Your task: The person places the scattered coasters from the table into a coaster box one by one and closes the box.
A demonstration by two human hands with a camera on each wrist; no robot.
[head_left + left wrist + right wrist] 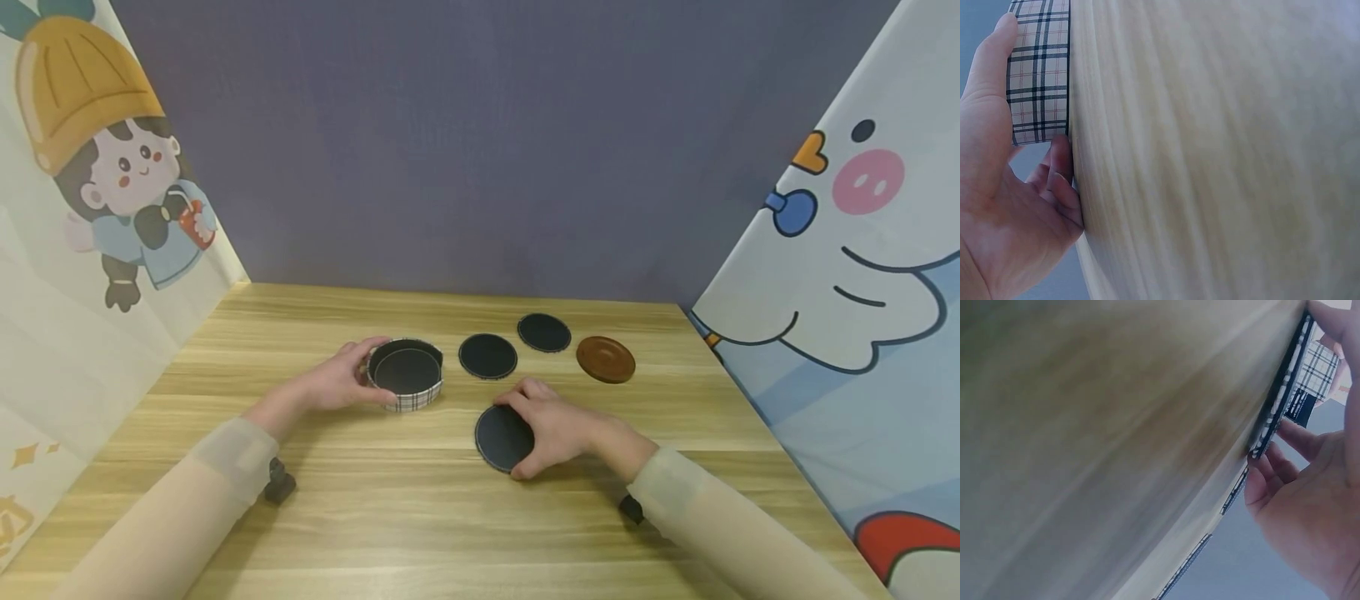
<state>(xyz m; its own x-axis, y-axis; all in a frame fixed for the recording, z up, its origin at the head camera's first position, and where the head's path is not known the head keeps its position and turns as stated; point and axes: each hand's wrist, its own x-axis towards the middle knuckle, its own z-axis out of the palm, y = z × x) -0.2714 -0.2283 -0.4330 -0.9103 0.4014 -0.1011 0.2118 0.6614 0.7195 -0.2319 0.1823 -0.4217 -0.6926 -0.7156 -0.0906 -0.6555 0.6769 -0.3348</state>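
Observation:
My left hand (339, 382) grips a round, low coaster holder (420, 401) with a white plaid wall and a black inside. Its thumb lies along the near side, the fingers around the far left side. A gap shows in the wall at the right. In the left wrist view the plaid wall (1040, 81) stands close against the table. My right hand (558, 427) holds a round black coaster (498, 439) by its edges, thumb at the near rim and fingers at the far rim. From the right wrist, the coaster (1282, 387) appears edge-on with pale stitching.
Two more black coasters, one (487, 357) right of the holder and another (544, 332) farther back, lie flat on the wooden table (390, 517). Beside them at the right is a brown round coaster (606, 360). A dark partition (465, 150) rises behind the table, with printed panels at both sides.

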